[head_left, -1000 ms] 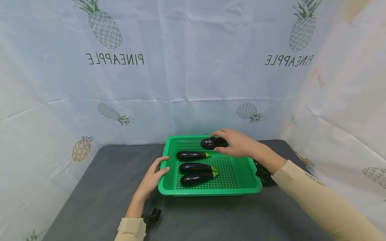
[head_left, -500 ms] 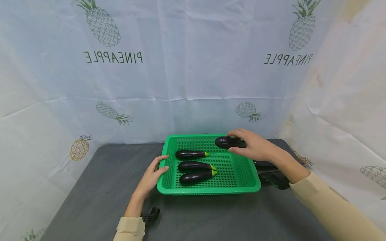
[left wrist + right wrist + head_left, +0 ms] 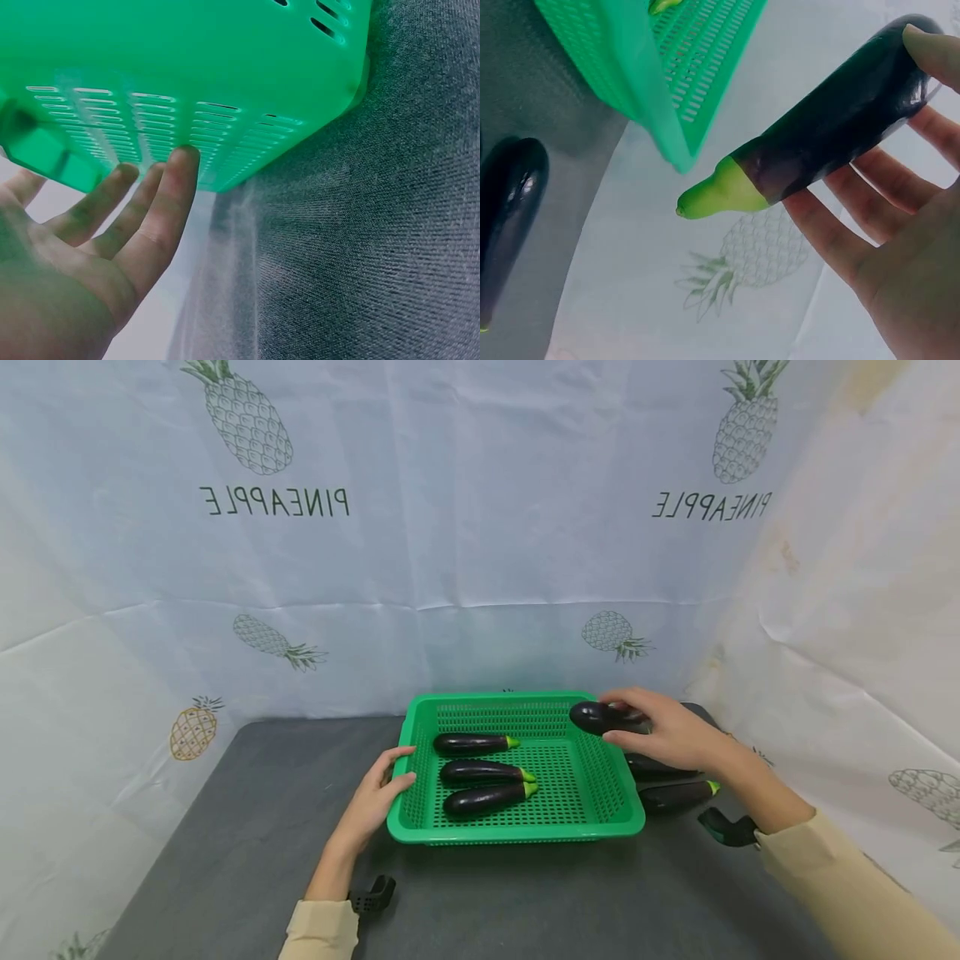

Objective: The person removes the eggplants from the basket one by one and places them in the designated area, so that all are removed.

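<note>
My right hand [image 3: 667, 731] holds a dark purple eggplant [image 3: 596, 717] over the back right corner of the green plastic basket [image 3: 517, 835]. In the right wrist view, thumb and fingers grip the eggplant [image 3: 832, 116] around its body, with its green stem end pointing away from the palm. At the basket's left side, my left hand [image 3: 371, 802] touches the rim. The left wrist view shows its fingers [image 3: 161, 217] fairly straight against the slotted outer wall. Inside the basket lie three eggplants: one at the back [image 3: 472, 743], a middle eggplant [image 3: 480, 772] and a front eggplant [image 3: 483, 800].
Right of the basket, an eggplant [image 3: 678, 796] lies on the dark grey table [image 3: 510, 902], with another eggplant [image 3: 656, 767] behind it, partly under the right hand. White cloth [image 3: 480, 527] printed with pineapples hangs close behind the table and along both sides.
My right hand has carried its eggplant rightward, from above the basket's back middle to its right corner. Eggplants on the right have come into clearer view. The left hand stays at the rim.
</note>
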### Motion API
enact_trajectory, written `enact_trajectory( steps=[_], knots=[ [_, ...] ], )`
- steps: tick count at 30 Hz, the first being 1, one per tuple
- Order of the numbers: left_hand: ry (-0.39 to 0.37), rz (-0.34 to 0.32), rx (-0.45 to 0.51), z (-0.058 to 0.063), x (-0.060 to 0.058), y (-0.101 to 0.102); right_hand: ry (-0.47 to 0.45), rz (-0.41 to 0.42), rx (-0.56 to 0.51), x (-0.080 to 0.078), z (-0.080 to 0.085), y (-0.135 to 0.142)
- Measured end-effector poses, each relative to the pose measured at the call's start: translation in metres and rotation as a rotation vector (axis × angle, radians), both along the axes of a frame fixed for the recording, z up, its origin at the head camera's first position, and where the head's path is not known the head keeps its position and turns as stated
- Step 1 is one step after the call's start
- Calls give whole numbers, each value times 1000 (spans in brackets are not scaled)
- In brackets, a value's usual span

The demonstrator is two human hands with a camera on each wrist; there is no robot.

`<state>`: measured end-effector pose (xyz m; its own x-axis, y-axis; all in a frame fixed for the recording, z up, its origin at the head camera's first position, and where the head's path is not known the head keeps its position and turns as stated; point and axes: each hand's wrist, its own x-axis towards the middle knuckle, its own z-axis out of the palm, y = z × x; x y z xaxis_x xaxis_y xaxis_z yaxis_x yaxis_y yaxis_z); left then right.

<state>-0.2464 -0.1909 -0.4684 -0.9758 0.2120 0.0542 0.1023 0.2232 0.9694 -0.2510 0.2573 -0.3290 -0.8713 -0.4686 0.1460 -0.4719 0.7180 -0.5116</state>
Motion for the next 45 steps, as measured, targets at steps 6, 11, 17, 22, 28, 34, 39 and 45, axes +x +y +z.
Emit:
enact_trajectory(
  steps=[6,11,17,22,28,34,39,45],
  knots=[
    [-6,8,0,-1,0,0,6,-24,-33,10,-5,14],
    [-10,14,0,-1,0,-1,50,-54,-32,16,-8,24],
    [2,17,-5,-2,1,0,55,-96,-19,23,-13,39],
    [-16,26,-2,-3,1,0,52,-130,1,32,-20,55],
    [-19,31,-2,-3,1,0,58,-151,13,41,-36,72],
    [-18,28,2,-3,1,0,66,-158,14,46,-57,85],
    [-23,25,-2,-3,1,0,67,-164,42,52,-73,92],
    [-20,14,-7,-5,-1,-1,72,-157,110,59,-90,96]
  ],
)
